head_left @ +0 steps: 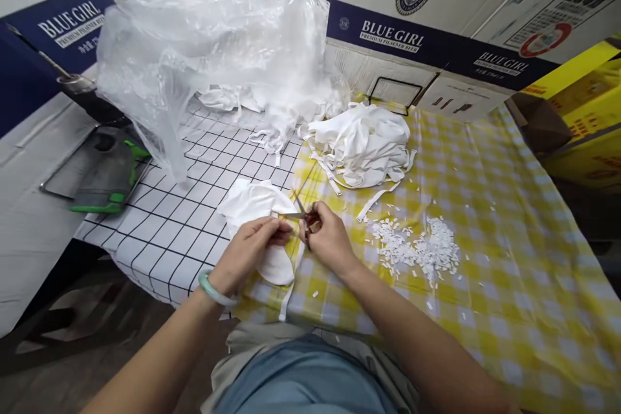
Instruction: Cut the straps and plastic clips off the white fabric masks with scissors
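Observation:
My right hand (327, 236) has its fingers through the handles of dark-handled scissors (299, 213). The blades are spread apart and point left and away from me, just beyond my left fingertips. With its fingers pinched, my left hand (259, 233) grips a white strapped garment that looks like a bra (276, 265). Part of this garment lies flat beyond the hand, and a strap (287, 301) hangs toward the table's front edge. The exact spot between the blades is too small to make out.
A heap of similar white garments (361, 142) lies ahead. Small white scraps (422, 246) are piled to the right on the yellow checked cloth (524, 284). A large clear plastic bag (233, 32) covers more garments. Cartons (388, 32) stand behind; a grey-green tool (104, 165) is at left.

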Motion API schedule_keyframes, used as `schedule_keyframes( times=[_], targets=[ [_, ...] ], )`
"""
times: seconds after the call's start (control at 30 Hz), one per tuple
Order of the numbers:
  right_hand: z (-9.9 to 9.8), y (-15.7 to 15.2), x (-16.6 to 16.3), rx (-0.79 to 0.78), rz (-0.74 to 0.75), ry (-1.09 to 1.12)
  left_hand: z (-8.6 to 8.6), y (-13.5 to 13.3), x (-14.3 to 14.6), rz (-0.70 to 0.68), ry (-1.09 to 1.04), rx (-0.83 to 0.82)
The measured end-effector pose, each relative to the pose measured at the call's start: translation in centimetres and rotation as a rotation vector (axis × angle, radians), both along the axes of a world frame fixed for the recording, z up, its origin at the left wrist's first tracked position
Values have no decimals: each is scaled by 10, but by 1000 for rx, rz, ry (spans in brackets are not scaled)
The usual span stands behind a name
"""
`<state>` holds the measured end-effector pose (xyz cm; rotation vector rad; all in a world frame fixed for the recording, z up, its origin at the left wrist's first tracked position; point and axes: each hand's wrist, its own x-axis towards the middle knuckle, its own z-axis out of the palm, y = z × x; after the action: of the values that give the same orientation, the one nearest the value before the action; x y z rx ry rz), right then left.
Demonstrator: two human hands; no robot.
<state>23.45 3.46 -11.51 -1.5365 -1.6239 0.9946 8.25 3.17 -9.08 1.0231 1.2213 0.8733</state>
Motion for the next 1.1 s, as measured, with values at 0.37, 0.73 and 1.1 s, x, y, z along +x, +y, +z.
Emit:
schedule_keyframes(
  times=[0.37, 0.73, 1.1],
  targets=[
    [46, -4, 37, 81, 215, 594, 65, -21, 16, -229, -591, -437],
    [71, 24, 52, -218, 289, 714, 57, -31, -15, -240, 71, 2],
    [90, 18, 57, -112, 237, 671, 55, -23, -18, -204, 171, 148]
  ],
)
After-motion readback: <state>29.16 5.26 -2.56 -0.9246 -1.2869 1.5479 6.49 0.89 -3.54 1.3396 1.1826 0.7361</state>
